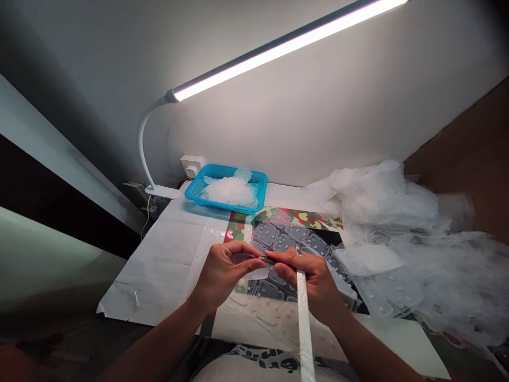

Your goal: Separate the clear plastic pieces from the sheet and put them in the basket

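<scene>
My left hand (225, 265) is closed in a pinch on a small clear plastic piece (256, 271) held above the table. My right hand (312, 276) is closed round a long white-handled tool (304, 318) whose tip meets the clear piece between the two hands. Under the hands lies a sheet of moulded clear plastic shapes (296, 239) on a camouflage-patterned mat (298, 217).
A blue basket (201, 188) with clear plastic bits stands at the back, beside a wall socket (191, 165). A clip-on tube lamp (278, 48) arches overhead. A big heap of clear plastic sheets (409, 249) fills the right. White paper (163, 265) covers the table.
</scene>
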A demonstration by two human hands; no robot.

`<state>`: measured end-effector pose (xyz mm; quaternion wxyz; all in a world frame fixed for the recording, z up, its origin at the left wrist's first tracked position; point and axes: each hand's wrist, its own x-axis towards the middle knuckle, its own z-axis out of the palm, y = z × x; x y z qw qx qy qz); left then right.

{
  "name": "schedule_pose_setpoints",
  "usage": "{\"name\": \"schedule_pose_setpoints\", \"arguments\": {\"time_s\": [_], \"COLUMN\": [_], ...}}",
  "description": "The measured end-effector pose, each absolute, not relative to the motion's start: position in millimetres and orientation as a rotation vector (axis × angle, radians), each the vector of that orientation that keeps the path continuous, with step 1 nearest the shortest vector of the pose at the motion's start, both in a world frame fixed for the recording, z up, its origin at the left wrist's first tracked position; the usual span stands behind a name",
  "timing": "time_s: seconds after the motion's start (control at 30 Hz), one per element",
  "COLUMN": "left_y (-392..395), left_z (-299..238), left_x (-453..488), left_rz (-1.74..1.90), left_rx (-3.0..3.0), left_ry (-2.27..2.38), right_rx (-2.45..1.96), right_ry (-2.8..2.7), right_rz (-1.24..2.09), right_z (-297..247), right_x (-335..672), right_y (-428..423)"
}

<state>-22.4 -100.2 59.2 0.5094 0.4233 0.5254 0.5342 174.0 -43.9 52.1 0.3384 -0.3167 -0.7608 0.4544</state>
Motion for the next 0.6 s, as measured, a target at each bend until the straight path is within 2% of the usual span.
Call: {"name": "schedule_pose_setpoints", "arguments": {"time_s": [0.6], "left_y": [-102.5], "left_z": [59.9], "left_x": [-17.9], "left_rz": [1.333], "left_rx": [1.122], "left_ry": [1.299], "right_rx": [-0.867], "right_ry": [-1.993], "right_rz": [1.154], "right_z": [54.7], "right_x": [177.1], "right_y": [-48.4]}}
